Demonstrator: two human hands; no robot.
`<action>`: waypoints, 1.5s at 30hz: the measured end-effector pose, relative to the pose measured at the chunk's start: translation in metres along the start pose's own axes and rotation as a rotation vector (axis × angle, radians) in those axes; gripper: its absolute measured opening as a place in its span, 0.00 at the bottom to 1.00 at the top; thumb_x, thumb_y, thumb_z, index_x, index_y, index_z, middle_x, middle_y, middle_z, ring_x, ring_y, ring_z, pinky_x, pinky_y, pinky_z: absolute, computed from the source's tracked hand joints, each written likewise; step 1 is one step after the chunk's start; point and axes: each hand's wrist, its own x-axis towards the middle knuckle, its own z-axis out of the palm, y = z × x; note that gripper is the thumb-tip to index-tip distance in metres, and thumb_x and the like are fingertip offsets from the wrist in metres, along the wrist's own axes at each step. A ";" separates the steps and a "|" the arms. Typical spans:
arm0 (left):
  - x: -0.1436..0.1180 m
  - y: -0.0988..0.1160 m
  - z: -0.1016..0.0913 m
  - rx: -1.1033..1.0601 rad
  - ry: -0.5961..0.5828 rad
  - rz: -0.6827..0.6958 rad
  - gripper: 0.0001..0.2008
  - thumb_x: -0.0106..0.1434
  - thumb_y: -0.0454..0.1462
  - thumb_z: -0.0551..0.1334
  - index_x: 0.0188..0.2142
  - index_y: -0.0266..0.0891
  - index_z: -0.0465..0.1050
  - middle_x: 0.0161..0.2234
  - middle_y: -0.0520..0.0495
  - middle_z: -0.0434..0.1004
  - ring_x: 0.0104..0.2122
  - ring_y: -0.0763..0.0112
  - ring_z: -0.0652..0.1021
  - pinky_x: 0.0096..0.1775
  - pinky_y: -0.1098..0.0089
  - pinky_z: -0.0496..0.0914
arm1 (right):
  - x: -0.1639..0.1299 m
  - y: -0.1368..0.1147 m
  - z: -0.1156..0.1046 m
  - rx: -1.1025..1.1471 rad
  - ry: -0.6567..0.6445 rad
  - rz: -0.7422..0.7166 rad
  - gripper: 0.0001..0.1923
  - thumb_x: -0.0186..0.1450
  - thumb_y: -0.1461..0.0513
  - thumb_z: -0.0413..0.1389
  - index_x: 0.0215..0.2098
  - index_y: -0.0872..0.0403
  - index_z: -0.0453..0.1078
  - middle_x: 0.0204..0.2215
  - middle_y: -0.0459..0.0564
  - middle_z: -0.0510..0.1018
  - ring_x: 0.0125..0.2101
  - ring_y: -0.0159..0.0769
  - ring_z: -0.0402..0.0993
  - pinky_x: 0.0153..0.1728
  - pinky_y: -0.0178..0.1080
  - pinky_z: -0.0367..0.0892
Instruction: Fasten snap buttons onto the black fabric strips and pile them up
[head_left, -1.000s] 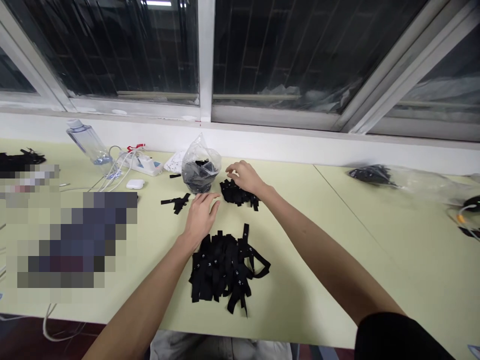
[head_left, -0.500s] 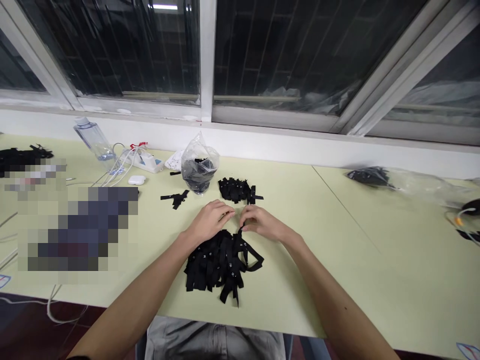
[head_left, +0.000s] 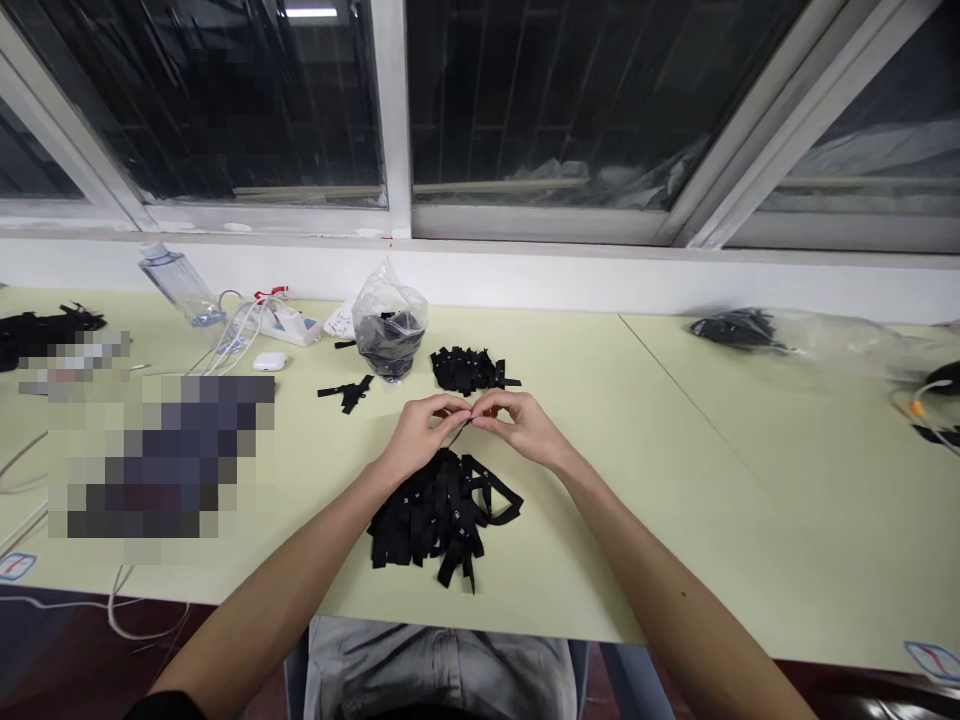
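Observation:
My left hand and my right hand meet just above a loose heap of black fabric strips on the pale green table. Fingertips of both hands pinch one thin black strip between them, lifted off the heap. Behind my hands lies a smaller pile of folded black strips. To its left stands a clear plastic bag with more black pieces inside. Two crossed black strips lie alone left of the bag.
At the back left are a plastic water bottle, a white power strip with cables and a small white earbud case. A blurred patch covers the left of the table. Plastic bags with black items lie far right under the window.
My right hand left the small far pile and came back to the near heap. Both hands then rose together with one strip pinched between them.

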 end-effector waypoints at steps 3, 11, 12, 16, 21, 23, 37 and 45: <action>0.001 -0.002 -0.001 -0.005 0.029 -0.013 0.12 0.65 0.44 0.61 0.39 0.40 0.79 0.41 0.45 0.82 0.41 0.63 0.80 0.47 0.64 0.73 | 0.000 0.001 0.008 -0.024 0.069 -0.029 0.12 0.63 0.52 0.60 0.36 0.51 0.77 0.34 0.50 0.78 0.36 0.39 0.72 0.38 0.43 0.67; 0.001 -0.009 -0.004 0.038 0.025 -0.011 0.11 0.66 0.42 0.61 0.41 0.42 0.80 0.42 0.46 0.82 0.42 0.61 0.80 0.48 0.63 0.72 | 0.001 0.001 0.014 -0.058 0.167 -0.062 0.08 0.65 0.55 0.59 0.35 0.52 0.74 0.33 0.48 0.77 0.34 0.37 0.71 0.37 0.41 0.66; 0.001 -0.010 -0.005 0.041 0.023 -0.008 0.11 0.66 0.42 0.61 0.42 0.42 0.80 0.42 0.46 0.82 0.43 0.61 0.80 0.48 0.62 0.72 | 0.001 0.001 0.015 -0.062 0.172 -0.059 0.08 0.65 0.55 0.59 0.35 0.52 0.73 0.32 0.48 0.77 0.34 0.37 0.71 0.36 0.41 0.65; 0.002 -0.013 -0.006 0.054 0.021 0.001 0.11 0.66 0.41 0.61 0.42 0.43 0.81 0.42 0.45 0.82 0.43 0.61 0.80 0.48 0.62 0.72 | 0.002 0.002 0.018 -0.070 0.190 -0.066 0.08 0.65 0.56 0.58 0.36 0.52 0.73 0.33 0.48 0.76 0.33 0.37 0.70 0.36 0.40 0.65; 0.003 -0.016 -0.007 0.014 0.011 -0.007 0.11 0.66 0.41 0.61 0.42 0.42 0.81 0.43 0.44 0.82 0.43 0.61 0.80 0.48 0.62 0.72 | 0.001 0.000 0.020 -0.073 0.230 -0.109 0.06 0.66 0.57 0.58 0.36 0.52 0.72 0.34 0.49 0.75 0.33 0.36 0.69 0.36 0.40 0.65; 0.002 -0.015 -0.007 0.009 -0.001 -0.005 0.11 0.66 0.41 0.61 0.42 0.42 0.81 0.44 0.44 0.82 0.44 0.61 0.80 0.48 0.63 0.72 | 0.001 0.000 0.020 -0.076 0.236 -0.118 0.06 0.66 0.58 0.57 0.36 0.52 0.72 0.34 0.49 0.74 0.33 0.36 0.68 0.37 0.41 0.66; -0.001 -0.006 -0.003 0.063 0.088 0.000 0.11 0.66 0.42 0.61 0.41 0.40 0.80 0.39 0.46 0.83 0.41 0.63 0.81 0.46 0.65 0.73 | -0.002 0.001 0.027 -0.445 0.436 -0.284 0.01 0.67 0.63 0.55 0.38 0.50 0.67 0.36 0.52 0.71 0.36 0.41 0.68 0.36 0.44 0.66; -0.001 -0.006 0.000 0.035 0.116 -0.007 0.11 0.66 0.42 0.61 0.41 0.39 0.80 0.40 0.45 0.83 0.41 0.63 0.80 0.46 0.65 0.73 | -0.004 0.010 0.029 -0.521 0.386 -0.400 0.14 0.64 0.72 0.52 0.41 0.50 0.72 0.38 0.52 0.77 0.40 0.43 0.72 0.38 0.45 0.68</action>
